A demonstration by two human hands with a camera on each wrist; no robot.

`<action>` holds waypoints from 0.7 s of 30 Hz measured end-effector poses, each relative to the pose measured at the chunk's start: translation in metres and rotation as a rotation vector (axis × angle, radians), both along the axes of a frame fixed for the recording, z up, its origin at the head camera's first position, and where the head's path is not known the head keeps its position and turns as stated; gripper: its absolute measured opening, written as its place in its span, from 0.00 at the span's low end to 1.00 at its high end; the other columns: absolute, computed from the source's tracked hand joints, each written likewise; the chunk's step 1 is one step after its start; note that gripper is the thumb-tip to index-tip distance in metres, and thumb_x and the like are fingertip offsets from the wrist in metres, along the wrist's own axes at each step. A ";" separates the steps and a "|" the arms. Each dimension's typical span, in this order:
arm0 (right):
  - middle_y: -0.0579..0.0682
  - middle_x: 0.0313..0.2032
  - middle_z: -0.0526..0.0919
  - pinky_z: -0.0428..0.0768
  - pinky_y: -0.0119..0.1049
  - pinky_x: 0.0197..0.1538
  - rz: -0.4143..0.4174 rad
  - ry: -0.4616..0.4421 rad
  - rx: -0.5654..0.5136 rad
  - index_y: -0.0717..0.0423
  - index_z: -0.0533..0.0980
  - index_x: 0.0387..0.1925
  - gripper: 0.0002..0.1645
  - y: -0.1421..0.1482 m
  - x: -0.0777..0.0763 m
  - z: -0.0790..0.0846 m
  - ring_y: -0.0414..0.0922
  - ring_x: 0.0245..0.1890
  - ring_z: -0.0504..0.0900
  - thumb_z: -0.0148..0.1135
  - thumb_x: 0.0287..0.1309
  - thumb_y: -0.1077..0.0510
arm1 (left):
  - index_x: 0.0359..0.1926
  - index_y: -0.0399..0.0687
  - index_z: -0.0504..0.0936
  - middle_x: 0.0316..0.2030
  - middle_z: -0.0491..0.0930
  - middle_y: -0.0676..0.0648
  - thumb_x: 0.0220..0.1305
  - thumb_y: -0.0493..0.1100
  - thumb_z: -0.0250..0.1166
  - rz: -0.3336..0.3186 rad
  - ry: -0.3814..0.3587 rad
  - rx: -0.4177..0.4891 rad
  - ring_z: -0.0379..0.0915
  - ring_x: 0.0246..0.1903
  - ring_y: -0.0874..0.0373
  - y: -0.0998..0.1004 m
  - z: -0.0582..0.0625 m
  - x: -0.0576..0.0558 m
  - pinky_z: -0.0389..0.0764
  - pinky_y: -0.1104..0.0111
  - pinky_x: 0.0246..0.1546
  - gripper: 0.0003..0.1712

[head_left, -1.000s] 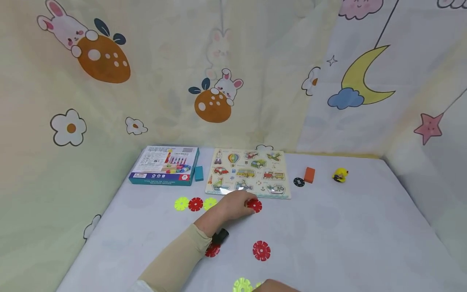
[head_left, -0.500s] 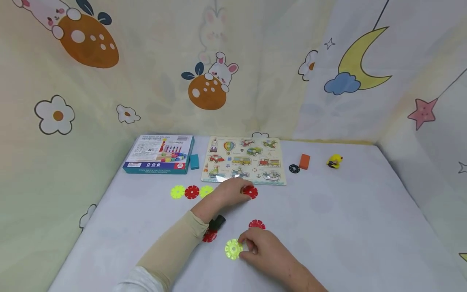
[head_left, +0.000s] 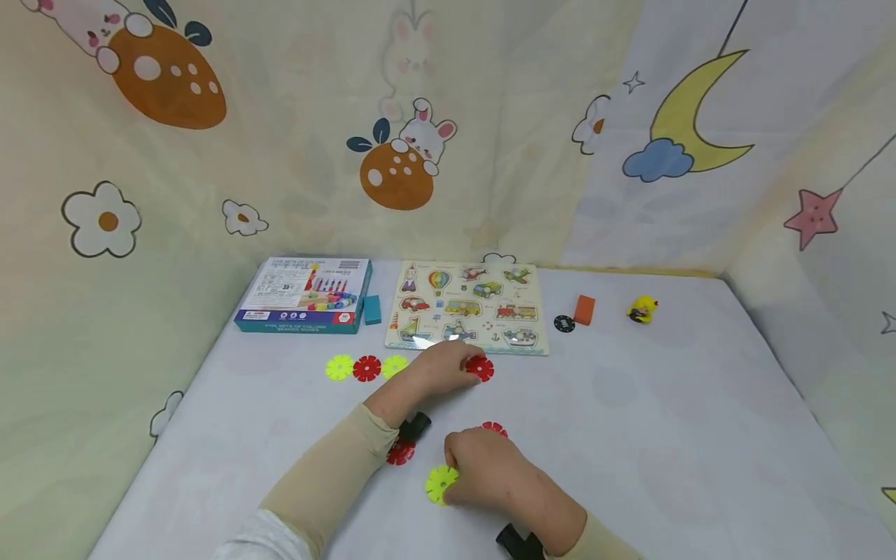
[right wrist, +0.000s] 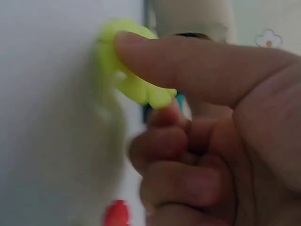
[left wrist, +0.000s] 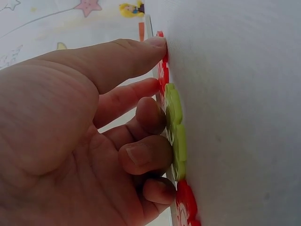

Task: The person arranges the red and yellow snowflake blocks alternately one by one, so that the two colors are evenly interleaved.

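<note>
My left hand [head_left: 441,369] pinches a red interlocking disc [head_left: 481,369] by its edges, thumb on one side and forefinger on the other. The disc lies flat at the right end of a row. Under my curled left fingers, the left wrist view shows a yellow-green disc [left wrist: 178,146] and another red disc [left wrist: 186,202]. Nearer the front, my right hand [head_left: 486,467] holds a yellow-green disc [head_left: 439,485] between thumb and fingers; it looks tilted off the table in the right wrist view. A red disc [head_left: 495,428] is partly hidden behind that hand.
The row's left part has a yellow-green disc [head_left: 339,367] and a red disc [head_left: 367,369]. A loose red disc [head_left: 401,453] sits by my left forearm. Behind stand a box [head_left: 304,295], a vehicle puzzle board [head_left: 467,307], an orange block [head_left: 584,309] and a yellow figurine [head_left: 642,309].
My right hand has come in from the front edge, taken hold of the yellow-green disc and shifted it slightly left. The left hand stays at the red disc; the head view has tilted down.
</note>
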State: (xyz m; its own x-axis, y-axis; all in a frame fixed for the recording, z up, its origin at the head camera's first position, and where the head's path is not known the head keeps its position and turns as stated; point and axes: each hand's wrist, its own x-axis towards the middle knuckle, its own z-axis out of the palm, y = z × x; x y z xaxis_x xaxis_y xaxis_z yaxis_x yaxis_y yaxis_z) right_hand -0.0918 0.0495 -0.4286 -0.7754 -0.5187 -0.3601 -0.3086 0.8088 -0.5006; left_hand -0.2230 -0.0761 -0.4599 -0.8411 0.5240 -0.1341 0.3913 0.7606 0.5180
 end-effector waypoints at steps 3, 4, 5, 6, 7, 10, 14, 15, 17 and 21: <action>0.40 0.15 0.68 0.66 0.31 0.26 0.087 -0.046 -0.070 0.45 0.71 0.16 0.16 0.003 -0.010 0.012 0.37 0.20 0.67 0.72 0.44 0.50 | 0.57 0.56 0.77 0.47 0.77 0.55 0.58 0.50 0.67 -0.011 0.007 -0.017 0.69 0.42 0.61 0.001 -0.001 -0.001 0.72 0.66 0.46 0.25; 0.40 0.14 0.68 0.65 0.31 0.26 0.108 -0.060 -0.107 0.45 0.72 0.15 0.16 0.005 -0.013 0.016 0.36 0.19 0.67 0.71 0.45 0.52 | 0.57 0.56 0.77 0.48 0.77 0.55 0.58 0.50 0.66 -0.012 0.008 -0.024 0.69 0.43 0.62 0.002 -0.001 -0.002 0.71 0.66 0.47 0.25; 0.40 0.15 0.68 0.66 0.30 0.26 0.120 -0.073 -0.148 0.45 0.72 0.16 0.14 0.009 -0.018 0.021 0.36 0.20 0.68 0.70 0.47 0.53 | 0.58 0.56 0.77 0.49 0.77 0.56 0.58 0.50 0.66 -0.011 0.010 -0.030 0.69 0.43 0.62 0.002 -0.002 -0.002 0.71 0.66 0.48 0.25; 0.40 0.16 0.69 0.67 0.30 0.26 0.123 -0.086 -0.192 0.46 0.73 0.17 0.13 0.013 -0.022 0.025 0.36 0.20 0.69 0.70 0.48 0.54 | 0.58 0.57 0.77 0.49 0.77 0.56 0.59 0.50 0.66 -0.006 0.005 -0.032 0.69 0.44 0.62 0.003 -0.002 -0.003 0.71 0.65 0.48 0.25; 0.40 0.17 0.71 0.69 0.31 0.26 0.113 -0.104 -0.234 0.45 0.74 0.20 0.11 0.018 -0.026 0.029 0.37 0.20 0.71 0.70 0.48 0.55 | 0.58 0.57 0.77 0.50 0.77 0.55 0.58 0.50 0.66 0.002 0.000 -0.031 0.69 0.44 0.62 0.002 -0.002 -0.002 0.71 0.65 0.48 0.25; 0.42 0.25 0.76 0.75 0.35 0.29 0.026 -0.121 -0.350 0.44 0.77 0.34 0.09 0.039 -0.037 0.040 0.40 0.24 0.77 0.68 0.51 0.57 | 0.57 0.58 0.78 0.48 0.77 0.56 0.58 0.53 0.66 0.011 -0.007 -0.022 0.70 0.44 0.61 0.001 -0.002 -0.002 0.72 0.64 0.48 0.25; 0.48 0.35 0.76 0.78 0.40 0.31 -0.185 -0.087 -0.450 0.44 0.76 0.52 0.22 0.070 -0.054 0.046 0.46 0.28 0.81 0.66 0.54 0.60 | 0.53 0.58 0.79 0.44 0.78 0.57 0.58 0.56 0.66 -0.020 0.017 -0.004 0.70 0.41 0.61 0.002 -0.001 -0.002 0.73 0.65 0.46 0.23; 0.49 0.37 0.76 0.78 0.40 0.32 -0.237 -0.068 -0.456 0.44 0.76 0.55 0.25 0.075 -0.058 0.045 0.47 0.29 0.82 0.66 0.54 0.61 | 0.54 0.57 0.79 0.44 0.78 0.57 0.58 0.55 0.66 -0.029 0.025 -0.003 0.70 0.41 0.61 0.002 -0.001 -0.002 0.72 0.65 0.45 0.23; 0.50 0.39 0.76 0.78 0.39 0.33 -0.325 -0.015 -0.433 0.45 0.75 0.57 0.28 0.085 -0.068 0.040 0.47 0.32 0.81 0.67 0.54 0.62 | 0.55 0.56 0.78 0.44 0.78 0.56 0.58 0.54 0.66 -0.036 0.029 -0.012 0.70 0.40 0.62 0.002 0.000 -0.001 0.72 0.66 0.45 0.23; 0.48 0.39 0.77 0.75 0.36 0.35 -0.414 0.065 -0.307 0.48 0.73 0.60 0.31 0.095 -0.089 0.020 0.46 0.37 0.74 0.68 0.53 0.60 | 0.58 0.55 0.77 0.48 0.77 0.55 0.57 0.52 0.67 -0.025 0.020 -0.045 0.69 0.42 0.61 0.002 0.004 0.000 0.71 0.66 0.47 0.26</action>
State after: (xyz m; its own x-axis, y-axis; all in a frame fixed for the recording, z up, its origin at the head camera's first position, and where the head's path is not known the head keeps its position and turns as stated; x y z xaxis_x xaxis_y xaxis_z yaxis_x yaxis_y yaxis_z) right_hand -0.1809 0.1441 -0.4082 -0.9536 -0.2382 -0.1839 -0.0324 0.6889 -0.7241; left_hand -0.2228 -0.0742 -0.4557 -0.8306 0.5388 -0.1409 0.4206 0.7727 0.4754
